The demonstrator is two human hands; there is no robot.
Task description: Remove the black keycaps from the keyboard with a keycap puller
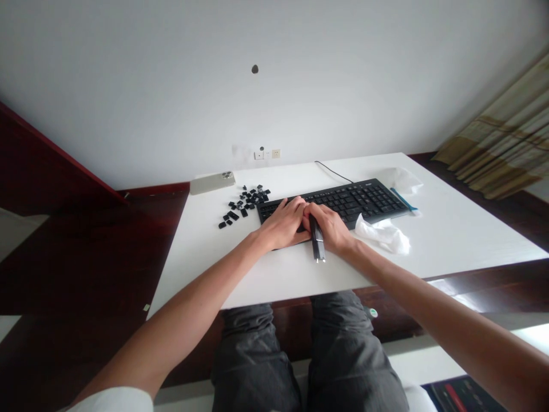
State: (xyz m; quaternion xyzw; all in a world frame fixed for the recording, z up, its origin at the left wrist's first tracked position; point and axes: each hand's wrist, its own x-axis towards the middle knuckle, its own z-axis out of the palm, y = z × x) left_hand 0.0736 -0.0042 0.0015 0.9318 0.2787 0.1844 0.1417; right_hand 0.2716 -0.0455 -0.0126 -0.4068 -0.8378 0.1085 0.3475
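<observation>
A black keyboard (345, 198) lies slantwise on the white table, its cable running off the back. My left hand (288, 222) rests over its left part, thumb stretched out and fingers lying against my right hand; what is under the fingertips is hidden. My right hand (326, 223) is closed around a dark, narrow tool (318, 243). The tool's end points toward me with two small bright tips; its other end is hidden by the hands. Left of the keyboard, several loose black keycaps (244, 212) are scattered.
A phone (212, 182) lies at the table's back left. Crumpled white tissue (384, 234) sits in front of the keyboard's right part, another white piece (401, 178) behind. A blue brush-like stick (403, 198) lies along the keyboard's right end. Wall sockets (267, 154) are behind.
</observation>
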